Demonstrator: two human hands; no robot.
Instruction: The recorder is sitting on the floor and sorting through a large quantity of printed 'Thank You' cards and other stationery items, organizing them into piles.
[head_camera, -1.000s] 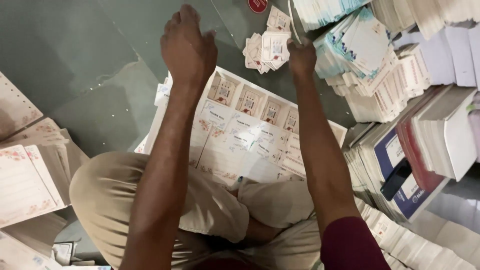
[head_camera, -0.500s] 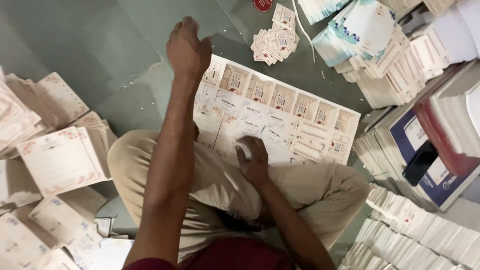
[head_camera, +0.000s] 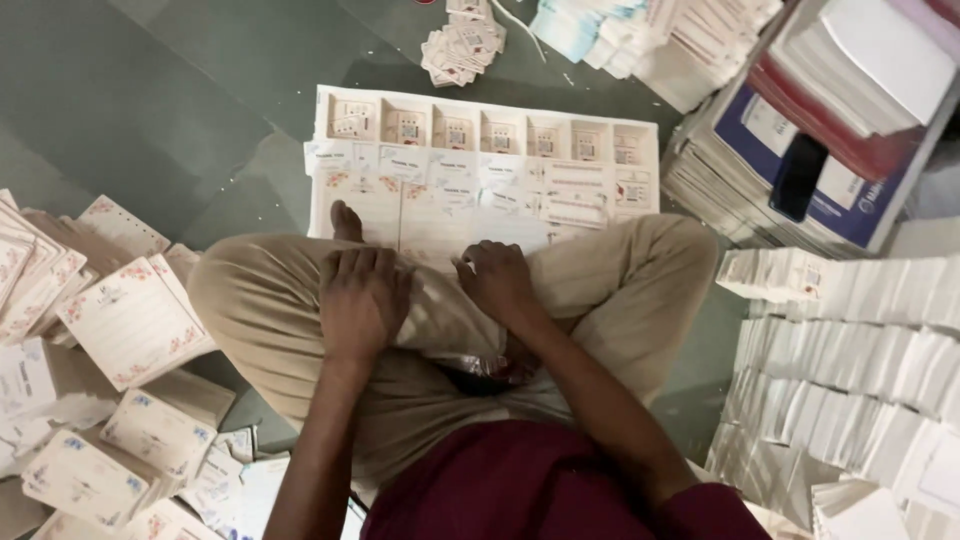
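Printed sheet (head_camera: 480, 175) on floor, just beyond both hands | left hand (head_camera: 362, 300) fingers flat on knee | right hand (head_camera: 497, 282) fingers curled, empty

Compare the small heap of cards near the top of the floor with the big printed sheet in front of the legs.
The heap of cards is small, loose and jumbled; the printed sheet is one wide, flat piece. The heap lies apart from the person; the sheet's near edge runs under the legs, by the right hand. Both are pale printed paper on the green floor.
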